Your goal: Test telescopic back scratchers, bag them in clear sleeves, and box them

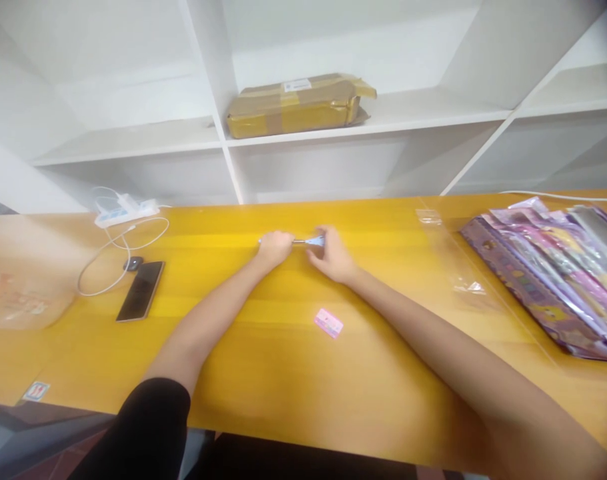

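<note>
My left hand point(276, 249) is closed around a slim pen-like stick point(298, 241), whose thin metallic shaft comes out on the right and widens into a pale blue end. A small blue tip also pokes out at the left of the fist. Around the pale blue end, my right hand point(335, 255) is curved with thumb and fingers apart. Blur hides whether it touches that end. On the table below the hands lies a small pink card-like piece point(328, 323) with print on it.
A dark phone point(140, 291) lies left, near a white power strip point(127, 212) with a looped cable. Purple printed pouches point(538, 287) are at the right, beside a clear plastic bag point(466, 267). A taped carton point(293, 107) sits on the white shelf behind.
</note>
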A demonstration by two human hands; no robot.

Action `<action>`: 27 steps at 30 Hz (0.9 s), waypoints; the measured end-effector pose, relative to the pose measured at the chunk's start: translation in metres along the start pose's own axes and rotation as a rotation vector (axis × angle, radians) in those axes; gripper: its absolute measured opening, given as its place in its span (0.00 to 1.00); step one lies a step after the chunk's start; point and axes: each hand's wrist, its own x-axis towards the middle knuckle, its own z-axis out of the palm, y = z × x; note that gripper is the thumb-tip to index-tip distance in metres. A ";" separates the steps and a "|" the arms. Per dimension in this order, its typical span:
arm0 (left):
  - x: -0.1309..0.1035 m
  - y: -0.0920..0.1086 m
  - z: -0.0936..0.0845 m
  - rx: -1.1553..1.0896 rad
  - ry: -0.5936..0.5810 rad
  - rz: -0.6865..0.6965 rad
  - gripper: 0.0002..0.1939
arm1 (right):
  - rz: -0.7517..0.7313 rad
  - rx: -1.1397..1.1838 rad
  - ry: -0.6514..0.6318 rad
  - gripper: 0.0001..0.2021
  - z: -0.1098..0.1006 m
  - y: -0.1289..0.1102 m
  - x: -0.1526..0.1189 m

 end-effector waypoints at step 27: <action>0.004 0.001 0.008 -0.011 0.066 0.040 0.18 | 0.133 -0.010 0.087 0.17 -0.057 0.060 -0.018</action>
